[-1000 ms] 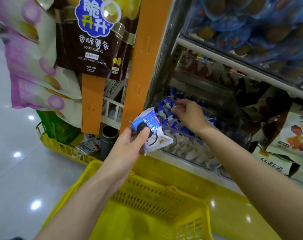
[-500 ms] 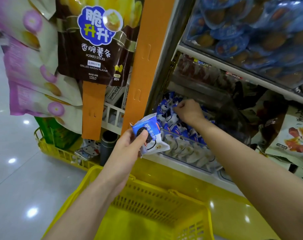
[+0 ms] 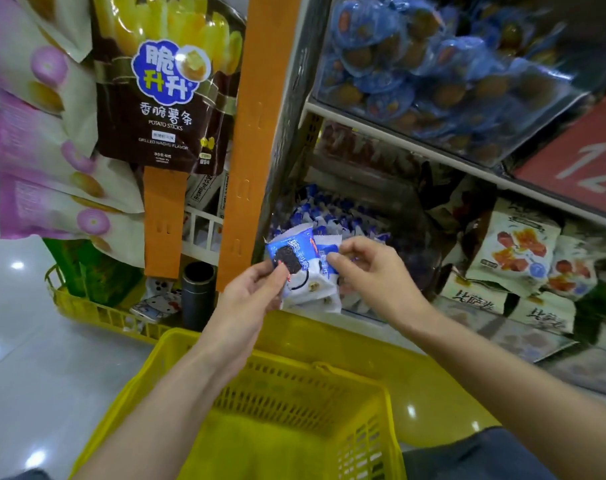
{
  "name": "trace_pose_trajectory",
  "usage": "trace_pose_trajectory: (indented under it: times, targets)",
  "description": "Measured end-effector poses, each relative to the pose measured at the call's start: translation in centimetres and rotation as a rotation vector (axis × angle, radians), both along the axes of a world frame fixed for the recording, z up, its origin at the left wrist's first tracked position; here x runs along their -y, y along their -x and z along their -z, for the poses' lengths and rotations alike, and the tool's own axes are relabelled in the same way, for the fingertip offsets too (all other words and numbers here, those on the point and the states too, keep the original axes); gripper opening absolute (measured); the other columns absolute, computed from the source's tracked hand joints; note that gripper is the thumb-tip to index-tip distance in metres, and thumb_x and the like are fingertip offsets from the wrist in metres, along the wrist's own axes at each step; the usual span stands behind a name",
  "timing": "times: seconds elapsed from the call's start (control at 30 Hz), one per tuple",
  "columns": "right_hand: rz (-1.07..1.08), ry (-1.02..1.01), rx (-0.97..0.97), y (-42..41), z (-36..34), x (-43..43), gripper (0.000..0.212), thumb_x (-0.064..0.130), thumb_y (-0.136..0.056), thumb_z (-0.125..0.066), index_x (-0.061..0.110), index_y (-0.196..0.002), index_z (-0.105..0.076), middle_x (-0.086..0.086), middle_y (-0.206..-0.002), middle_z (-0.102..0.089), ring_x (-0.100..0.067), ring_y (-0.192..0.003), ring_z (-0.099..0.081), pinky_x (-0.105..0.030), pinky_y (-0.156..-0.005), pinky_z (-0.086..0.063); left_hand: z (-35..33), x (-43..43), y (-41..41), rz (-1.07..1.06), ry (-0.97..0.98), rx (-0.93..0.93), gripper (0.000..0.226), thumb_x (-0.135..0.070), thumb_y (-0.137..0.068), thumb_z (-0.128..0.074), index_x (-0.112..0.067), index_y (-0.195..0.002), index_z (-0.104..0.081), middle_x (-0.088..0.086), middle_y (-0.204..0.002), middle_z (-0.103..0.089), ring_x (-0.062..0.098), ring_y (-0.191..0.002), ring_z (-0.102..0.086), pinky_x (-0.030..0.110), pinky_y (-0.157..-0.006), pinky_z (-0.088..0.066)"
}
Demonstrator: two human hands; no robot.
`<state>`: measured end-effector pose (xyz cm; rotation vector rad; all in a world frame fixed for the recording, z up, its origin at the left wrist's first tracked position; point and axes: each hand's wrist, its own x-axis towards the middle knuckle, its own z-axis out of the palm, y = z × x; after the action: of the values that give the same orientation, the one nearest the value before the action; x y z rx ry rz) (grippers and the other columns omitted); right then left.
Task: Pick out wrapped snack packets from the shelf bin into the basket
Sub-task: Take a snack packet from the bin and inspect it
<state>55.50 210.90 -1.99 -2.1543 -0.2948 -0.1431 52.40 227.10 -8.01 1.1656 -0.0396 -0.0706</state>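
My left hand (image 3: 251,292) grips a stack of blue-and-white snack packets (image 3: 296,261) with a dark cookie printed on them, just in front of the shelf. My right hand (image 3: 370,271) has its fingers pinched on another blue-and-white packet (image 3: 325,252) and holds it against the back of that stack. Behind both hands the clear shelf bin (image 3: 357,308) holds several more of the same packets (image 3: 332,207). The yellow basket (image 3: 329,375) sits directly below my hands and looks empty.
An orange hanging strip (image 3: 256,133) with a brown potato-stick bag (image 3: 166,98) stands left of the bin. Pink-and-cream bags (image 3: 42,161) hang further left. Beige snack bags (image 3: 516,251) fill the shelf to the right. A blue-packet bin (image 3: 433,64) sits on the shelf above.
My right hand has come out of the bin with a packet and moved down to the stack in my left hand. The left hand has stayed about where it was.
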Motion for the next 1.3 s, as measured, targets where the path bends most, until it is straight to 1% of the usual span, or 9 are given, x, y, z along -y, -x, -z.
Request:
trace_pose_trajectory:
  times: [0.1,0.27,0.43,0.5,0.73,0.83,0.97,1.1,1.3]
  targets:
    - [-0.026,-0.065,-0.102,1.2,0.0,-0.4,0.020,0.016,-0.091,-0.056,0.019,-0.071,-0.055,0.010,-0.060,-0.057,-0.005,-0.056,-0.057,-0.034,-0.065,-0.056,0.1,0.0,0.7,0.001,-0.017,-0.042,0.057,-0.044,-0.075,-0.057,-0.012,-0.122,-0.053,0.006,-0.115,-0.066,0.018,-0.107,-0.062,0.035,-0.089,-0.049]
    - [-0.113,-0.174,-0.294,2.5,-0.5,-1.2,0.024,0.025,-0.099,-0.039,0.012,-0.096,-0.058,-0.006,-0.086,-0.066,-0.012,-0.071,-0.064,-0.018,-0.060,-0.054,-0.1,-0.7,1.2,0.179,0.152,-0.114,0.050,-0.035,-0.082,-0.056,-0.008,-0.123,-0.050,0.010,-0.114,-0.067,0.023,-0.100,-0.066,0.034,-0.078,-0.056]
    - [-0.195,-0.042,-0.264,2.9,-0.3,-1.5,0.025,0.035,-0.095,-0.043,0.024,-0.113,-0.056,0.027,-0.077,-0.059,0.019,-0.068,-0.055,-0.002,-0.060,-0.042,-0.3,-0.9,1.4,0.058,-0.125,-0.064,0.055,-0.049,-0.068,-0.065,-0.025,-0.116,-0.055,-0.003,-0.110,-0.068,0.009,-0.099,-0.065,0.032,-0.084,-0.052]
    - [-0.216,-0.035,-0.222,2.8,-0.2,-1.7,0.016,0.020,-0.092,-0.054,0.031,-0.104,-0.059,0.026,-0.087,-0.064,0.017,-0.078,-0.058,-0.002,-0.062,-0.042,-0.3,-0.9,1.4,-0.031,-0.213,-0.035,0.054,-0.051,-0.066,-0.065,-0.030,-0.113,-0.053,-0.009,-0.106,-0.067,0.000,-0.094,-0.063,0.016,-0.070,-0.049]
    - [-0.175,-0.046,-0.160,1.6,-1.1,-2.2,0.019,0.018,-0.086,-0.064,0.036,-0.093,-0.064,0.016,-0.086,-0.072,0.004,-0.081,-0.065,-0.013,-0.071,-0.050,-0.3,-0.9,0.9,-0.111,-0.199,0.021,0.049,-0.053,-0.070,-0.058,-0.035,-0.115,-0.051,-0.012,-0.107,-0.064,-0.003,-0.092,-0.061,0.008,-0.062,-0.045]
    - [-0.165,-0.129,-0.174,0.3,-2.4,-2.1,0.014,0.017,-0.083,-0.067,0.030,-0.088,-0.066,0.015,-0.075,-0.072,0.008,-0.063,-0.062,-0.006,-0.052,-0.043,-0.2,-1.2,0.2,-0.148,-0.143,0.017,0.019,-0.035,-0.090,-0.052,-0.038,-0.109,-0.052,-0.010,-0.105,-0.065,-0.007,-0.089,-0.061,0.009,-0.063,-0.046]
    - [0.070,-0.233,-0.037,-4.5,-3.2,-1.6,0.008,0.016,-0.084,-0.066,0.023,-0.087,-0.063,0.010,-0.074,-0.068,0.007,-0.057,-0.059,-0.009,-0.049,-0.043,-0.3,-1.9,-0.6,-0.250,-0.120,-0.010,0.016,-0.024,-0.094,-0.049,-0.040,-0.095,-0.048,-0.010,-0.103,-0.062,-0.003,-0.092,-0.059,0.012,-0.067,-0.046]
    - [0.360,-0.012,0.103,-11.2,-1.2,-2.3,0.030,0.021,-0.085,-0.066,0.013,-0.112,-0.056,0.004,-0.095,-0.058,-0.010,-0.083,-0.057,-0.022,-0.073,-0.046,-0.6,-2.1,-1.1,-0.272,-0.123,-0.013,0.016,-0.024,-0.095,-0.048,-0.040,-0.094,-0.047,-0.009,-0.103,-0.060,-0.001,-0.094,-0.057,0.015,-0.070,-0.043]
    - [0.348,0.253,0.024,-15.9,2.7,-2.2,0.040,0.021,-0.086,-0.065,0.006,-0.120,-0.051,-0.007,-0.107,-0.060,-0.019,-0.095,-0.056,-0.027,-0.077,-0.044,-0.4,-2.7,-1.6,-0.277,-0.134,-0.020,0.017,-0.025,-0.095,-0.048,-0.042,-0.095,-0.046,-0.013,-0.102,-0.060,-0.003,-0.092,-0.056,0.015,-0.067,-0.043]
